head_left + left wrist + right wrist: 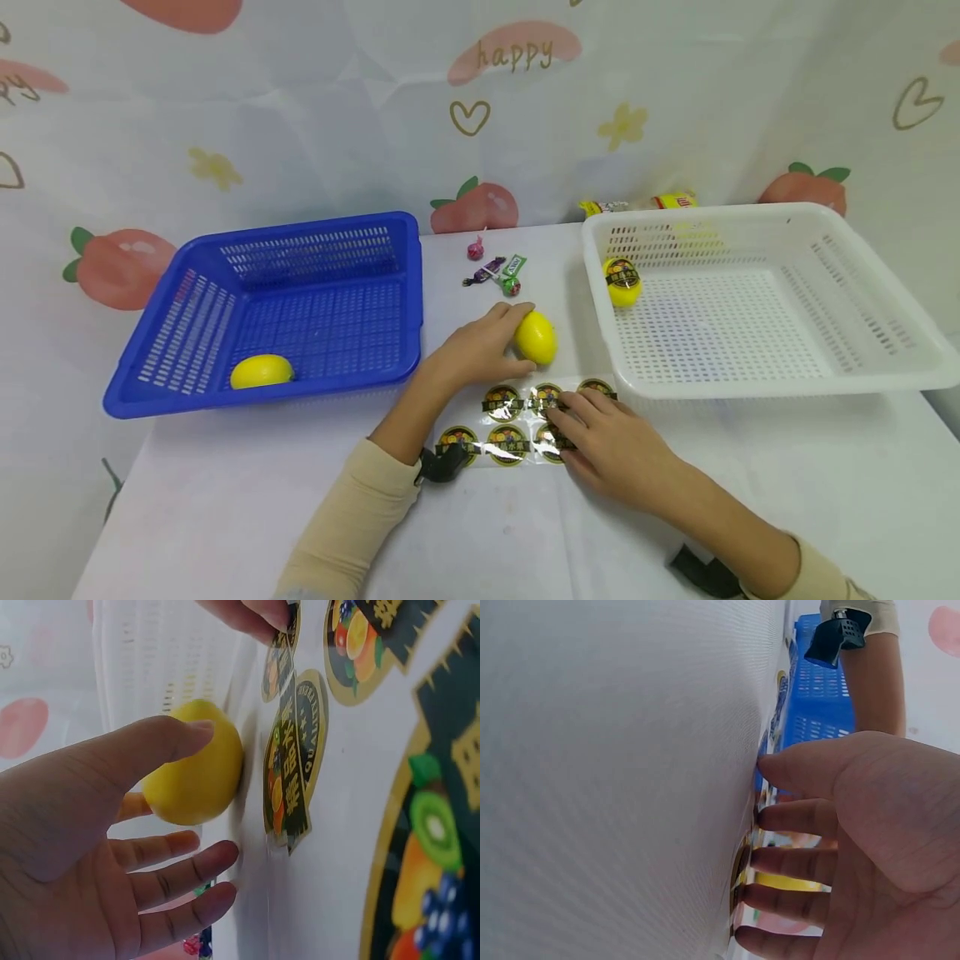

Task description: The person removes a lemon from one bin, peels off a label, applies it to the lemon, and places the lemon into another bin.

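My left hand (487,346) holds a yellow lemon (537,338) on the white table, thumb and index finger at its sides. In the left wrist view the thumb lies across the lemon (196,769), while the other fingers stretch out below it. A clear sheet of round fruit stickers (507,442) lies flat just in front of the lemon. On the sheet's right part rest the fingertips of my right hand (618,446), covering some stickers. Its fingers look nearly straight in the right wrist view, tips (769,817) along the sheet.
To the left stands a blue basket (416,317) with another lemon (262,371) inside. A white basket (600,325) on the right holds a stickered lemon (622,283). Wrapped candies (487,271) lie behind the left hand. Yellow packets (675,200) show behind the white basket.
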`<state>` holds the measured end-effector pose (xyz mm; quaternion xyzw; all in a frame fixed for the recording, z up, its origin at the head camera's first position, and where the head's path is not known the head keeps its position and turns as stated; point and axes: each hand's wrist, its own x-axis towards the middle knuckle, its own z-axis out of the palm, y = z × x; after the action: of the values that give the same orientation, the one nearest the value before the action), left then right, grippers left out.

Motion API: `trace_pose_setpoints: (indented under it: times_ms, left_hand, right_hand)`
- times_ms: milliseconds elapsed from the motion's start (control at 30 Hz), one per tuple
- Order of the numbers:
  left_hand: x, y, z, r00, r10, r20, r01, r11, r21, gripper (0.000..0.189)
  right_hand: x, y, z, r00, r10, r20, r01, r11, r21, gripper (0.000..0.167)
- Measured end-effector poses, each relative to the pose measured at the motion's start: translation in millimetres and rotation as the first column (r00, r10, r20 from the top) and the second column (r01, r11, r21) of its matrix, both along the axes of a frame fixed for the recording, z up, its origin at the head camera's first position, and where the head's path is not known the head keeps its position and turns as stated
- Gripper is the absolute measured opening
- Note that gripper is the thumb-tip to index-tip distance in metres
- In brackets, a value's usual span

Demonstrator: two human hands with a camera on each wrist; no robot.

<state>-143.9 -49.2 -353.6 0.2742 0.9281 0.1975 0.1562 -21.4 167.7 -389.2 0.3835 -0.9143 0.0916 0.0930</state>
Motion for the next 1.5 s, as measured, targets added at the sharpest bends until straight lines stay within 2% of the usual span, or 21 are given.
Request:
trace_pose_setpoints:
  times_ms: [300, 500, 700, 833, 967, 1100, 1267, 1500]
  left_hand:
    - [-0.8, 13.9, -2.5, 0.999, -0.022, -0.045, 0.022, 1.0, -0.005, 0.091]
    - [-2.3, 23.3, -3.7, 0.994, -0.031, -0.104, 0.023, 0.997, -0.076, 0.077]
    - [-3.7, 17.1, -1.7, 0.993, 0.001, -0.115, -0.011, 0.996, -0.093, 0.072]
    - [-5.0, 11.9, 1.0, 0.995, 0.015, -0.096, -0.024, 0.995, -0.095, 0.073]
    - [-4.3, 13.7, 1.5, 0.997, 0.002, -0.078, -0.01, 0.995, -0.099, 0.067]
    - [-2.5, 16.8, 1.5, 0.996, -0.013, -0.092, 0.001, 0.991, -0.133, 0.062]
    - [-0.4, 14.0, 4.2, 0.997, 0.001, -0.077, -0.013, 0.987, -0.162, 0.073]
    - [0.4, 5.9, 3.1, 0.998, 0.016, -0.053, -0.023, 0.991, -0.129, 0.089]
  right_hand:
    - [-0.5, 1, -1.6, 1.0, -0.003, 0.001, 0.003, 1.0, -0.006, 0.048]
    - [-0.6, 0, -2.1, 1.0, 0.003, 0.003, -0.003, 1.0, -0.001, 0.048]
    - [-0.2, -1, -1.5, 1.0, 0.005, 0.011, -0.005, 1.0, 0.003, 0.048]
    - [0.2, 0, -1.4, 1.0, 0.001, 0.011, -0.001, 1.0, 0.003, 0.048]
    - [0.5, 0, -2.0, 1.0, -0.002, 0.005, 0.002, 1.0, -0.006, 0.048]
    - [0.3, 1, -2.3, 1.0, -0.001, 0.0, 0.001, 1.0, -0.011, 0.048]
    - [0.4, 2, -1.8, 1.0, -0.003, -0.001, 0.003, 1.0, -0.004, 0.048]
    - [-0.5, 1, -0.9, 1.0, 0.004, 0.008, -0.004, 1.0, 0.001, 0.048]
